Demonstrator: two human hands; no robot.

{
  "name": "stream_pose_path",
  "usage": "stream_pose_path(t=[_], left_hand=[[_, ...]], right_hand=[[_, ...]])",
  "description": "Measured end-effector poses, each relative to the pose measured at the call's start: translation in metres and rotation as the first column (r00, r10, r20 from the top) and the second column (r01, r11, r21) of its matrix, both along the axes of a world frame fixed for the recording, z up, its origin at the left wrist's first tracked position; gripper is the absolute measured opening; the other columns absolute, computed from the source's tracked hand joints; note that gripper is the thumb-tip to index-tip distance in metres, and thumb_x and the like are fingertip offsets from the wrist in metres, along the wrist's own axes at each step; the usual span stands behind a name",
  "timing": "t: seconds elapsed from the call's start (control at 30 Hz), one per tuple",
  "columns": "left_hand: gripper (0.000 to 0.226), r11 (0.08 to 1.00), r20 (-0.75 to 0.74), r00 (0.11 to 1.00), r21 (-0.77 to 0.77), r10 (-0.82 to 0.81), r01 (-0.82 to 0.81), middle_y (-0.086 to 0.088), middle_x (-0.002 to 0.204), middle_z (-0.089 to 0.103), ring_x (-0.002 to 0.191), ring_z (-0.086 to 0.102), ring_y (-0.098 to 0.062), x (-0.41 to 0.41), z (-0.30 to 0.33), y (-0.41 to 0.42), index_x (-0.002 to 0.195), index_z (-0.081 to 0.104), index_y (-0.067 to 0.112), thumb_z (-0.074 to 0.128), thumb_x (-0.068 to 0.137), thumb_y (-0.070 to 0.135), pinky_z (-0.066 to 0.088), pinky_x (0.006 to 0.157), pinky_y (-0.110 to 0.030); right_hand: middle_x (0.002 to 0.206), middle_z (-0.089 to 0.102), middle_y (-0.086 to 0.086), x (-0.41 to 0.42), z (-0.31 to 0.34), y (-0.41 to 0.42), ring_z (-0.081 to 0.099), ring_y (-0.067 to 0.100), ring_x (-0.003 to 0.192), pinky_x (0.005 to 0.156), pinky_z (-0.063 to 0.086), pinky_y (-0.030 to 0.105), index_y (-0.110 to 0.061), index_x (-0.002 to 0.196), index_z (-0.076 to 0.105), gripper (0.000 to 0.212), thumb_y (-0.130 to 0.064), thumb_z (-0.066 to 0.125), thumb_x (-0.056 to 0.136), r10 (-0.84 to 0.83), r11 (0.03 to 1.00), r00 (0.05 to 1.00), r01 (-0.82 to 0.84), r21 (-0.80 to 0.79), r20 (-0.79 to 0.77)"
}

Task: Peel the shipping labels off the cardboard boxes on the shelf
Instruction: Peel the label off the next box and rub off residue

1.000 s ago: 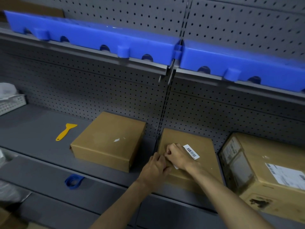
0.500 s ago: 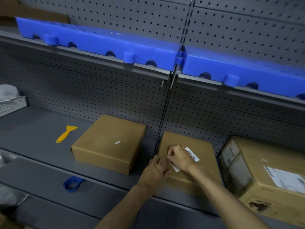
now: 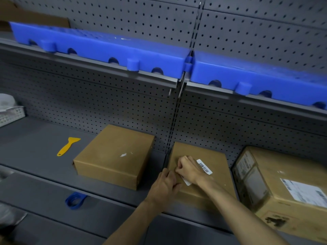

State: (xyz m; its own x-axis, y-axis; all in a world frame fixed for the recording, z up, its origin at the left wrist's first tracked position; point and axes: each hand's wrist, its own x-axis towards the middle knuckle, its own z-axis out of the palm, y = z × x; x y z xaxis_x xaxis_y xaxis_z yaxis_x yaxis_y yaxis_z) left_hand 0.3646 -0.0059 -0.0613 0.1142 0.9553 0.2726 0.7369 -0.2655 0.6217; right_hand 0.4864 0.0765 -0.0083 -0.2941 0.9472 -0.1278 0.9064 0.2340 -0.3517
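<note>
Grey perforated metal backs the whole shelving unit (image 3: 247, 41), split by a slotted upright. Long blue plastic panels (image 3: 106, 48) lie along the upper shelf. The lower shelf (image 3: 35, 138), also grey, carries three cardboard boxes. The largest box (image 3: 283, 200) sits at the shelf's right end, tilted, with a white shipping label (image 3: 307, 192) on its top face and worn labels on its side. A flat square box (image 3: 115, 154) rests near the shelf's middle, showing only small white scraps on top. Between these two, against the back panel, lies the middle box (image 3: 212, 174). On it is a white barcode label (image 3: 204, 166), partly covered by the right hand (image 3: 188, 169), whose fingers curl down and pinch at the label's left edge; a white corner shows below the palm. The left hand (image 3: 165, 187) presses on the box's near left corner, fingers bent against the cardboard, touching the right hand. At the shelf's far left edge stands a white mesh basket (image 3: 10, 115) holding something pale and blurred. A yellow scraper (image 3: 68, 145) lies left of the flat box. A blue ring-shaped object (image 3: 75, 200) rests on the ledge below the shelf's front edge.
</note>
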Motion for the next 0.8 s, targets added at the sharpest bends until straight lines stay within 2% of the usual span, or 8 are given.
stream_pose_path(t=[0.07, 0.17, 0.33, 0.43, 0.5, 0.57, 0.67, 0.8], left_hand=[[0.025, 1.0, 0.005, 1.0, 0.002, 0.003, -0.003, 0.003, 0.097, 0.035, 0.086, 0.037, -0.01, 0.0, 0.0, -0.001, 0.086, 0.037, 0.019, 0.057, 0.092, 0.031, 0.033, 0.075, -0.02], [0.025, 1.0, 0.022, 1.0, 0.005, 0.006, -0.006, 0.004, 0.096, 0.033, 0.085, 0.037, -0.01, 0.0, -0.002, -0.001, 0.085, 0.037, 0.019, 0.058, 0.092, 0.03, 0.031, 0.073, -0.018], [0.025, 1.0, 0.021, 1.0, -0.009, 0.013, -0.013, 0.004, 0.094, 0.036, 0.081, 0.036, -0.009, 0.0, -0.006, 0.002, 0.083, 0.04, 0.018, 0.059, 0.091, 0.032, 0.029, 0.067, -0.018], [0.025, 1.0, 0.014, 1.0, -0.006, 0.007, -0.007, 0.005, 0.092, 0.036, 0.081, 0.037, -0.009, 0.0, -0.008, 0.003, 0.083, 0.041, 0.018, 0.06, 0.091, 0.033, 0.027, 0.065, -0.016], [0.024, 1.0, 0.007, 1.0, -0.001, 0.006, -0.006, 0.006, 0.092, 0.036, 0.081, 0.037, -0.009, -0.001, -0.009, 0.004, 0.083, 0.041, 0.019, 0.059, 0.091, 0.034, 0.026, 0.063, -0.013], [0.024, 1.0, -0.009, 1.0, 0.0, 0.004, -0.004, 0.006, 0.093, 0.036, 0.08, 0.037, -0.008, -0.001, -0.009, 0.004, 0.085, 0.042, 0.019, 0.058, 0.091, 0.035, 0.027, 0.063, -0.012], [0.024, 1.0, -0.027, 1.0, -0.003, -0.002, 0.002, 0.004, 0.095, 0.037, 0.078, 0.038, -0.009, -0.001, -0.011, 0.006, 0.09, 0.046, 0.016, 0.056, 0.092, 0.038, 0.032, 0.066, -0.017], [0.024, 1.0, -0.026, 1.0, -0.02, -0.001, 0.0, 0.003, 0.095, 0.038, 0.078, 0.038, -0.009, -0.001, -0.009, 0.006, 0.088, 0.046, 0.016, 0.057, 0.092, 0.037, 0.033, 0.066, -0.019]], right_hand=[[0.09, 0.059, 0.008, 0.008, 0.0, 0.003, 0.058, 0.025, 0.082, 0.061, 0.044, 0.035, -0.016, 0.062, 0.049, 0.02, -0.018, 0.057, 0.08, -0.043, 0.999, 0.999, 0.043, -0.005, -0.021], [0.083, 0.063, 0.004, 0.016, -0.001, 0.003, 0.06, 0.017, 0.075, 0.06, 0.047, 0.031, -0.01, 0.07, 0.061, 0.017, -0.02, 0.061, 0.083, -0.075, 0.997, 0.993, 0.074, -0.012, -0.093], [0.084, 0.064, 0.001, 0.006, -0.005, -0.003, 0.062, 0.018, 0.076, 0.068, 0.053, 0.038, -0.007, 0.071, 0.064, 0.016, -0.015, 0.06, 0.085, -0.055, 0.998, 0.989, 0.054, -0.009, -0.141], [0.083, 0.063, 0.005, 0.003, -0.005, 0.0, 0.061, 0.024, 0.074, 0.063, 0.052, 0.042, -0.004, 0.066, 0.06, 0.019, -0.01, 0.055, 0.083, -0.043, 0.999, 0.994, 0.042, -0.016, -0.105], [0.083, 0.059, 0.007, -0.001, -0.002, -0.001, 0.056, 0.026, 0.074, 0.058, 0.042, 0.037, -0.01, 0.06, 0.049, 0.024, -0.01, 0.052, 0.083, -0.023, 1.0, 0.998, 0.022, -0.021, -0.057], [0.091, 0.054, 0.009, -0.006, 0.002, -0.003, 0.053, 0.028, 0.084, 0.063, 0.038, 0.035, -0.014, 0.067, 0.045, 0.02, -0.011, 0.051, 0.086, 0.008, 1.0, 1.0, -0.008, -0.025, -0.01], [0.105, 0.05, 0.01, -0.011, 0.005, -0.006, 0.05, 0.03, 0.098, 0.068, 0.043, 0.038, -0.013, 0.084, 0.047, 0.007, -0.013, 0.049, 0.091, 0.03, 0.999, 0.999, -0.03, -0.025, 0.027], [0.096, 0.052, 0.01, -0.007, 0.003, -0.005, 0.054, 0.03, 0.087, 0.069, 0.045, 0.041, -0.014, 0.068, 0.042, 0.023, -0.013, 0.051, 0.089, -0.001, 1.0, 1.0, 0.001, -0.026, -0.004]])
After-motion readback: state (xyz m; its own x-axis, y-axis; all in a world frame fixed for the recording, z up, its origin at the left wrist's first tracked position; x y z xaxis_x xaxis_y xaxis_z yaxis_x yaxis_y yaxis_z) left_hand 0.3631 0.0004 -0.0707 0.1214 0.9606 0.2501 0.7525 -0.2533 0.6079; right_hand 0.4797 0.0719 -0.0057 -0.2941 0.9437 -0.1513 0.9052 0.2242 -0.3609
